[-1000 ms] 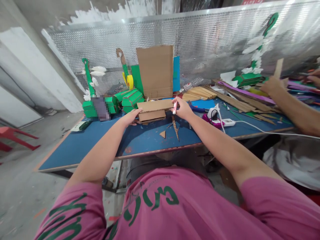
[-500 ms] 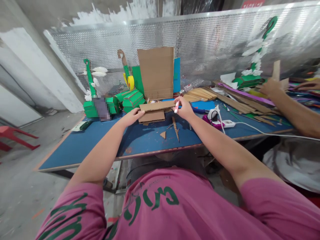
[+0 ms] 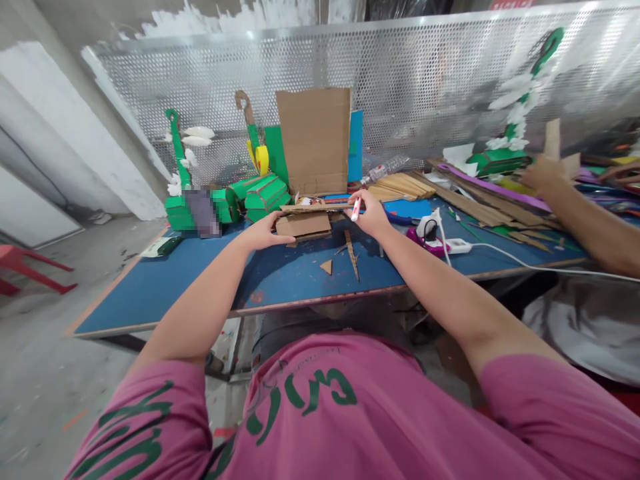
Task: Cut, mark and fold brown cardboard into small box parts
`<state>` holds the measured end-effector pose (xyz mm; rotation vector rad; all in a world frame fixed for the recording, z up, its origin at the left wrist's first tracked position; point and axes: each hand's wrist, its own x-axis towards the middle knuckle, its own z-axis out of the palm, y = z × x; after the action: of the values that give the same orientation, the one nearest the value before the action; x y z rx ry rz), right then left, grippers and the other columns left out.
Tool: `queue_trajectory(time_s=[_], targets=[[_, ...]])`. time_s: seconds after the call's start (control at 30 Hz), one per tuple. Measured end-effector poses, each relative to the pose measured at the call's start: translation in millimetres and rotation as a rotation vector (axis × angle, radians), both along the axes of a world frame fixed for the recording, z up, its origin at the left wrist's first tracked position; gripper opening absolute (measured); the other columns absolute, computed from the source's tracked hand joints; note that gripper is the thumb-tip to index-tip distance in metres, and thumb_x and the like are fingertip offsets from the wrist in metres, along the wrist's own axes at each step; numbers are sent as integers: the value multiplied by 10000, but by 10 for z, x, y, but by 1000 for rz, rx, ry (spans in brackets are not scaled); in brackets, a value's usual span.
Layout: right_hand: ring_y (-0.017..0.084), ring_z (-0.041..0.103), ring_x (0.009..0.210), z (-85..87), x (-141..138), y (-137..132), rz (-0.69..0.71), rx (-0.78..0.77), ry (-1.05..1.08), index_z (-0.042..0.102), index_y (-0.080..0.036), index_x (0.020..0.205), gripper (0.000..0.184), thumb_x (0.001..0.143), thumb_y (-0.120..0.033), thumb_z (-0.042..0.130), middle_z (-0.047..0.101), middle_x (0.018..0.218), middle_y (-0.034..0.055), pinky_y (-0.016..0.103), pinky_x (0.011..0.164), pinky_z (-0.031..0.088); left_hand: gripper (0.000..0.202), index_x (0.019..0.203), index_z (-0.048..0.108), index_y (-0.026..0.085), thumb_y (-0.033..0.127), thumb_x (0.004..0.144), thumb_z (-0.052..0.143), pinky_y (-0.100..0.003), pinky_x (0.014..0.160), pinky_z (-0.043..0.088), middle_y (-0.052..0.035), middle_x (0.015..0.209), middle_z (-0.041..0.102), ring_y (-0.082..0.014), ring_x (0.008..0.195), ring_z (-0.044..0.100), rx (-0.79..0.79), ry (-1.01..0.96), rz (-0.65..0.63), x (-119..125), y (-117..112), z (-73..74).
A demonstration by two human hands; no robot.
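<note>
cardboard piece (image 3: 304, 223) held at both ends, just in front of the upright cardboard sheet (image 3: 314, 140).
left hand (image 3: 263, 235) lies open, fingers pressing the piece's left end. right hand (image 3: 370, 215) is closed round a marker (image 3: 355, 210), fingertips on the raised top flap. risk, as i judge it: an uneven pull creases the flap, or the marker tip smears it.

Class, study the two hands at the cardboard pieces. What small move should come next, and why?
Probably lower the marker tip onto the top cardboard strip: the right hand holds it just at the strip's right end, while the left hand steadies the cardboard piece beneath.
</note>
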<state>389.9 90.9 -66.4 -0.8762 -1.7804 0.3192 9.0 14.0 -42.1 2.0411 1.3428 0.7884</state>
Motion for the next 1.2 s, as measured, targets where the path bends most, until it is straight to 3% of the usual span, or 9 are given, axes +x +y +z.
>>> queue_trajectory(time_s=[0.3, 0.57, 0.7, 0.87, 1.03, 1.2], targets=[[312, 735, 988, -19, -2, 14, 30, -36, 16, 656, -268, 1092, 363, 794, -410, 807, 767, 1098, 72, 531, 953, 596, 1009, 1592, 582, 229, 697, 756, 896, -438, 1068, 625, -143, 1512, 725, -365, 1356, 722, -170, -108, 102, -13, 27, -21], [323, 723, 1035, 20, 3, -32, -1, -43, -36, 652, -259, 1103, 359, 790, -376, 781, 779, 1115, 86, 509, 956, 573, 1031, 1638, 543, 260, 751, 780, 837, -357, 819, 628, -134, 1545, 697, -371, 1341, 705, -207, -22, 70, 2, -68, 58], [320, 724, 1025, 36, -6, -59, 3, -50, -35, 648, -268, 1096, 342, 799, -381, 774, 779, 1127, 80, 499, 924, 580, 1018, 1633, 560, 276, 793, 786, 789, -385, 778, 627, -145, 1453, 736, -392, 1252, 734, -179, 71, 77, -1, -59, 54], [322, 723, 1024, 60, -17, -91, 6, -64, -40, 647, -272, 1098, 339, 803, -374, 780, 777, 1132, 79, 517, 949, 575, 1064, 1632, 576, 224, 847, 788, 755, -454, 899, 638, -150, 1428, 763, -404, 1184, 764, -111, 139, 70, 2, -50, 64], [332, 723, 1053, 80, -23, -104, 7, -47, -51, 641, -274, 1086, 334, 800, -372, 781, 776, 1136, 80, 530, 982, 566, 947, 1562, 643, 205, 826, 851, 714, -461, 1175, 530, -147, 1543, 697, -411, 1396, 667, 50, 243, 39, 34, -91, 124], [323, 727, 1042, 77, -22, -100, 9, -56, -60, 641, -268, 1093, 335, 801, -369, 772, 775, 1134, 81, 513, 969, 563, 825, 1534, 663, 218, 758, 912, 686, -480, 1201, 516, -137, 1553, 666, -371, 1391, 651, 162, 220, -40, 50, -99, 136]])
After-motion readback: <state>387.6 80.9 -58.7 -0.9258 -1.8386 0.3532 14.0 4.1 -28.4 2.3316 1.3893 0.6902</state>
